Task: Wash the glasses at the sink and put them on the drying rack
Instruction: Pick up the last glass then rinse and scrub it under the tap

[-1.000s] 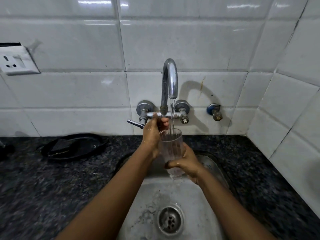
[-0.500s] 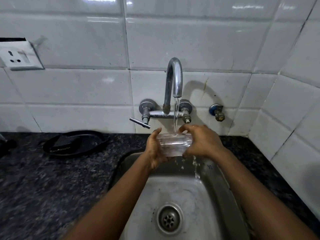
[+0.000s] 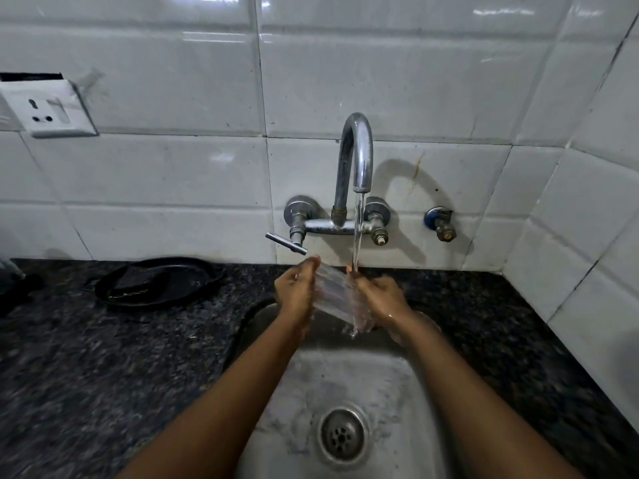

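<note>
— Clear glass (image 3: 340, 299), that's what we have between our palms: a plain tumbler, see-through and wet, blurred enough that we can't make out its rim.

— How does it lie?

— Tilted, nearly on its side, one end up towards our left fingertips, the other down by our right wrist. We hold it over the back edge of the steel sink (image 3: 390, 382), just under the tap (image 3: 356, 157).

— And the water?

— A thin stream runs from the spout and lands by our right fingertips at the upper end of the tumbler. Drops fall from its lower end into the basin.

— Our grip?

— Our left hand (image 3: 297, 292) presses flat against one side, fingers stretched up along it. Our right hand (image 3: 380, 299) cups the other side, fingers curled about the wall. Both are closed onto it, pinning it between them.

— Anything beside us?

— A dark pan (image 3: 155, 283) on the speckled counter (image 3: 103, 375), well off to the left.
</note>
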`<move>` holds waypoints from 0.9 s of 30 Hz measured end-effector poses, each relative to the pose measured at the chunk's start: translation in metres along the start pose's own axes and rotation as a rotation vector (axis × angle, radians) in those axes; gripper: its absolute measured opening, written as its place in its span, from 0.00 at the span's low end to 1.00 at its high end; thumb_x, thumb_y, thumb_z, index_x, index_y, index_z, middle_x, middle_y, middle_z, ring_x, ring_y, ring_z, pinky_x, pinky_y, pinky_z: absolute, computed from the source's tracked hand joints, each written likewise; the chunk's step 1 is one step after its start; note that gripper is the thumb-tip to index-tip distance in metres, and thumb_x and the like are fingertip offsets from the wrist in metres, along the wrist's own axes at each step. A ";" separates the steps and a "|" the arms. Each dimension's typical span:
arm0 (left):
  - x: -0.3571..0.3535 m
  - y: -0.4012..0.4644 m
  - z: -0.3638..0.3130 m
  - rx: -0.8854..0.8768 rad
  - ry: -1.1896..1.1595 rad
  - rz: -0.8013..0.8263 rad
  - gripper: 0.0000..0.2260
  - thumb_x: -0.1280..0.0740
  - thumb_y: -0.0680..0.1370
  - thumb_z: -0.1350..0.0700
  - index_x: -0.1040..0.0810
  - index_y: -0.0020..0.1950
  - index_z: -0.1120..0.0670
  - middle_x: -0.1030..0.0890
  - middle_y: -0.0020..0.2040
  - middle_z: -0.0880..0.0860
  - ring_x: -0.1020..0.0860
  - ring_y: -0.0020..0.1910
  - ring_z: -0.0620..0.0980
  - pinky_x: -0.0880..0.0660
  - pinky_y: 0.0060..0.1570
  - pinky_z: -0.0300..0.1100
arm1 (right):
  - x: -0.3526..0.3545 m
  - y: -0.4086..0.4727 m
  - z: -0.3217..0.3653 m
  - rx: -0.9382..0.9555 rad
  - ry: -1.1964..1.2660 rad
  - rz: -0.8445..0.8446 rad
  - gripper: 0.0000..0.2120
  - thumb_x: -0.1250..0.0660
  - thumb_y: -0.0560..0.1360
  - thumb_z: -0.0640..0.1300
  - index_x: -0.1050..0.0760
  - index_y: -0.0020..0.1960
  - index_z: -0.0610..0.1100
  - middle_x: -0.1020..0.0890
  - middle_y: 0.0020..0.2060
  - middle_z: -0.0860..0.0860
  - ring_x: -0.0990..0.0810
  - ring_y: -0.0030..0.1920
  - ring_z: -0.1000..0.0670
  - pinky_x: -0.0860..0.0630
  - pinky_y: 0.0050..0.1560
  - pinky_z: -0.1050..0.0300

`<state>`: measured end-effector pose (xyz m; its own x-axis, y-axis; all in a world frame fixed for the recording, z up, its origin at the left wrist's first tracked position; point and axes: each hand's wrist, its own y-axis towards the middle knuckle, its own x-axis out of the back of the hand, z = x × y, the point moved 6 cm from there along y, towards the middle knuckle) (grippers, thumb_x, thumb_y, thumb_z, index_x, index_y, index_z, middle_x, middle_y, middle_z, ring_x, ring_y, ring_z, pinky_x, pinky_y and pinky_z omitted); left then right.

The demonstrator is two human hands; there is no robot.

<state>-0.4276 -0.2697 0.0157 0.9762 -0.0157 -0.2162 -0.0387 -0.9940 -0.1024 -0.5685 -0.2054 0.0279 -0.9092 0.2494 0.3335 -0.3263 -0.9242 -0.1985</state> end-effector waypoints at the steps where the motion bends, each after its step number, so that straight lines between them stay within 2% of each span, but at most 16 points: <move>1: -0.002 0.000 -0.006 -0.060 0.073 0.037 0.10 0.31 0.73 0.51 0.19 0.40 0.57 0.18 0.38 0.58 0.20 0.38 0.54 0.21 0.46 0.52 | -0.008 -0.001 -0.014 -0.135 0.138 0.162 0.28 0.43 0.75 0.63 0.22 0.49 0.38 0.19 0.38 0.43 0.20 0.36 0.45 0.21 0.42 0.47; 3: -0.012 -0.005 -0.019 -0.163 0.153 0.202 0.14 0.31 0.74 0.50 0.18 0.43 0.63 0.18 0.41 0.64 0.20 0.38 0.55 0.22 0.47 0.52 | -0.025 -0.012 -0.033 -0.314 0.391 0.522 0.36 0.47 0.73 0.68 0.25 0.57 0.35 0.18 0.41 0.37 0.18 0.37 0.42 0.20 0.39 0.50; 4: -0.018 -0.009 -0.024 -0.190 0.177 0.280 0.19 0.31 0.74 0.49 0.20 0.44 0.67 0.19 0.42 0.67 0.22 0.38 0.55 0.23 0.46 0.51 | -0.029 -0.018 -0.037 -0.330 0.494 0.626 0.38 0.45 0.72 0.69 0.26 0.59 0.34 0.18 0.43 0.35 0.17 0.39 0.42 0.19 0.39 0.51; 5: -0.022 -0.011 -0.025 -0.184 0.187 0.325 0.24 0.32 0.74 0.47 0.23 0.44 0.72 0.20 0.42 0.69 0.23 0.38 0.55 0.24 0.45 0.49 | -0.031 -0.023 -0.037 -0.318 0.576 0.695 0.37 0.38 0.69 0.67 0.26 0.58 0.34 0.18 0.43 0.35 0.17 0.40 0.42 0.18 0.40 0.51; 7: -0.027 -0.010 -0.032 -0.155 0.205 0.359 0.27 0.34 0.74 0.45 0.25 0.45 0.73 0.23 0.40 0.64 0.26 0.38 0.55 0.27 0.43 0.44 | -0.031 -0.032 -0.031 -0.243 0.604 0.726 0.29 0.23 0.61 0.55 0.22 0.52 0.35 0.17 0.42 0.38 0.16 0.40 0.44 0.18 0.41 0.52; 9: -0.035 -0.007 -0.036 -0.105 0.274 0.353 0.25 0.33 0.73 0.44 0.22 0.45 0.69 0.22 0.41 0.61 0.25 0.39 0.54 0.27 0.42 0.43 | -0.023 -0.030 -0.025 -0.152 0.461 0.574 0.18 0.24 0.60 0.43 0.19 0.48 0.37 0.16 0.40 0.40 0.16 0.38 0.45 0.17 0.42 0.50; 11: -0.035 -0.002 -0.039 -0.061 0.340 0.257 0.18 0.29 0.70 0.45 0.19 0.45 0.61 0.20 0.43 0.59 0.23 0.43 0.54 0.24 0.46 0.45 | -0.016 -0.025 -0.013 -0.049 0.196 0.362 0.25 0.25 0.62 0.40 0.25 0.57 0.38 0.17 0.46 0.41 0.17 0.43 0.43 0.18 0.45 0.48; 13: -0.035 -0.004 -0.038 -0.023 0.368 0.072 0.16 0.28 0.70 0.47 0.19 0.48 0.59 0.20 0.43 0.56 0.24 0.43 0.52 0.24 0.48 0.45 | -0.008 -0.028 0.004 0.077 -0.258 0.061 0.28 0.24 0.63 0.42 0.31 0.59 0.39 0.20 0.52 0.43 0.20 0.50 0.42 0.20 0.48 0.51; 15: -0.038 -0.011 -0.032 0.015 0.273 -0.032 0.16 0.28 0.70 0.49 0.20 0.50 0.59 0.19 0.46 0.57 0.23 0.43 0.52 0.24 0.47 0.45 | -0.002 -0.040 0.022 0.192 -0.751 -0.253 0.28 0.25 0.66 0.47 0.35 0.59 0.40 0.23 0.54 0.43 0.22 0.54 0.42 0.25 0.50 0.52; 16: -0.041 -0.013 -0.027 0.014 0.217 -0.043 0.17 0.27 0.69 0.48 0.20 0.51 0.59 0.18 0.47 0.58 0.22 0.44 0.53 0.24 0.46 0.45 | -0.001 -0.046 0.027 0.232 -0.865 -0.317 0.28 0.26 0.68 0.47 0.36 0.60 0.41 0.23 0.55 0.42 0.23 0.55 0.41 0.26 0.50 0.52; 17: -0.043 -0.015 -0.027 -0.012 0.195 -0.044 0.18 0.26 0.67 0.47 0.20 0.50 0.58 0.18 0.48 0.58 0.21 0.45 0.53 0.23 0.47 0.46 | 0.002 -0.048 0.029 0.250 -0.879 -0.329 0.28 0.27 0.68 0.48 0.37 0.60 0.41 0.23 0.56 0.42 0.23 0.55 0.41 0.26 0.50 0.52; 20: -0.046 -0.015 -0.028 -0.083 0.216 0.052 0.19 0.24 0.63 0.47 0.19 0.48 0.57 0.17 0.45 0.58 0.19 0.43 0.55 0.20 0.46 0.48 | 0.016 -0.040 0.016 0.222 -0.674 -0.158 0.31 0.23 0.61 0.49 0.32 0.58 0.41 0.21 0.51 0.45 0.21 0.51 0.42 0.25 0.48 0.54; 22: -0.049 -0.016 -0.028 -0.090 0.180 0.199 0.16 0.24 0.66 0.52 0.19 0.47 0.60 0.17 0.43 0.56 0.20 0.41 0.54 0.21 0.44 0.45 | 0.016 -0.036 0.001 0.146 -0.288 0.107 0.27 0.23 0.61 0.44 0.28 0.56 0.40 0.18 0.47 0.44 0.18 0.47 0.42 0.20 0.48 0.48; 24: -0.054 -0.019 -0.024 -0.019 0.066 0.399 0.14 0.26 0.68 0.53 0.20 0.48 0.61 0.19 0.42 0.56 0.21 0.42 0.55 0.24 0.47 0.47 | 0.009 -0.042 -0.012 0.022 0.125 0.371 0.19 0.26 0.64 0.37 0.24 0.53 0.36 0.16 0.41 0.41 0.17 0.41 0.41 0.19 0.47 0.43; 27: -0.063 -0.026 -0.019 0.124 -0.071 0.626 0.21 0.28 0.65 0.51 0.20 0.54 0.61 0.17 0.49 0.56 0.20 0.48 0.54 0.24 0.55 0.50 | 0.002 -0.053 -0.020 -0.126 0.443 0.572 0.13 0.32 0.65 0.37 0.24 0.49 0.34 0.17 0.37 0.40 0.17 0.36 0.44 0.19 0.38 0.50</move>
<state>-0.4841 -0.2447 0.0509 0.7448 -0.5776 -0.3343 -0.6251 -0.7792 -0.0464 -0.5586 -0.1502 0.0205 -0.9567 -0.1442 -0.2529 0.2281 -0.9112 -0.3431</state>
